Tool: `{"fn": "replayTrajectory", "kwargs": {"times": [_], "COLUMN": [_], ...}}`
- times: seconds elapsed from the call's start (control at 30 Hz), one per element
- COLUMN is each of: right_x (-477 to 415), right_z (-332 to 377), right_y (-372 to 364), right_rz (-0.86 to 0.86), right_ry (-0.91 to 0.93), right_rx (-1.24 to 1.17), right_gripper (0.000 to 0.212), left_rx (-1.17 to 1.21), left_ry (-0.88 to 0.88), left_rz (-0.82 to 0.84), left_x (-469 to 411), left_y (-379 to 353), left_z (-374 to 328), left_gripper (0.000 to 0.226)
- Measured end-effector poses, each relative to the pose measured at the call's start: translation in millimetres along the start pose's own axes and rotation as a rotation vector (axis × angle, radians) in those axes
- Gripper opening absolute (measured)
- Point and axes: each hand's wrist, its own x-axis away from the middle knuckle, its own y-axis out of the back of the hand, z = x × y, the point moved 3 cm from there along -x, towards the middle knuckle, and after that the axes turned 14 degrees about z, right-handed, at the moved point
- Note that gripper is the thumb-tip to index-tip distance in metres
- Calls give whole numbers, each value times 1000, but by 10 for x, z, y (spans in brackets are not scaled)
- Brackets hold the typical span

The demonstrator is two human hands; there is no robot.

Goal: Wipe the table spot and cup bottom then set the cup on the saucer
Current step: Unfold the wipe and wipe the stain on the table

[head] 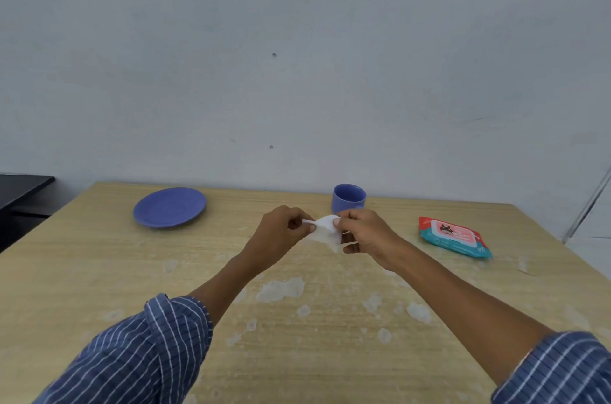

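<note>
Both hands, left hand point(281, 231) and right hand point(365, 235), pinch a white wet wipe point(325, 231) above the bench point(99, 271); blue cup point(348, 198) and saucer point(169, 207) stand apart near its far edge.

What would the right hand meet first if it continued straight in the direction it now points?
Probably the left hand: the right hand points left across the wipe both hold. Depth is unclear.

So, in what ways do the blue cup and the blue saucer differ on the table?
The cup is tall and hollow, standing upright; the saucer is flat, shallow and much wider. The cup stands at the far middle-right of the table, just behind the hands, while the saucer lies far left, well apart from it. Both share the same blue colour, and neither is being touched.
</note>
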Motion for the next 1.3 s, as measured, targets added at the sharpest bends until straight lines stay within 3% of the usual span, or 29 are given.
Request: {"fn": "replayTrajectory", "kwargs": {"times": [0.13, 0.23, 0.3, 0.4, 0.47, 0.57, 0.73, 0.87, 0.93, 1.0, 1.1, 1.2, 1.3], "right_x": [23, 38, 12, -35, -69, -148, -312, -472, -544, -566, -527, -479, -469], "right_z": [24, 28, 9, -18, -37, -73, -80, 24, 50, 16, -72, -131, -159], "right_y": [-28, -101, -138, -165, -186, -211, -12, 288, 411, 464, 413, 264, 178], "right_rz": [10, 82, 92, 77, 93, 77, -143, -267, -302, -310, -278, -239, -344], "right_ry": [33, 53, 63, 41, 30, 24, 106, 210, 234, 241, 245, 308, 424], "right_rx": [131, 299, 340, 330, 302, 290, 265, 280, 304, 367, 556, 798, 1006], "right_gripper": [24, 21, 19, 20, 19, 18, 16, 27, 29, 27, 22, 20, 18], "left_rx": [-162, -109, 8, 411, 485, 398, 109, -119, -225, -387, -566, -766, -846], "left_ry": [-48, -8, 49, 117, 117, 145, 234, 149, 100, 122, 192, 158, 164], "left_rz": [7, 28, 63, 217, 258, 146, -164, -340, -304, -160, 54, 163, 264], "left_x": [17, 11, 2, 14, 11, -30, -260, -525, -646, -713, -687, -607, -544], "left_y": [37, 60, 57, 19, 9, 42, 290, 463, 429, 290, 43, -64, -79], "left_z": [-25, 43, 101, 149, 205, 319, 485, 447, 436, 487, 604, 625, 630], "left_gripper": [17, 28, 36, 18, 26, 16, 13, 10, 15, 22, 24, 29, 41]}}
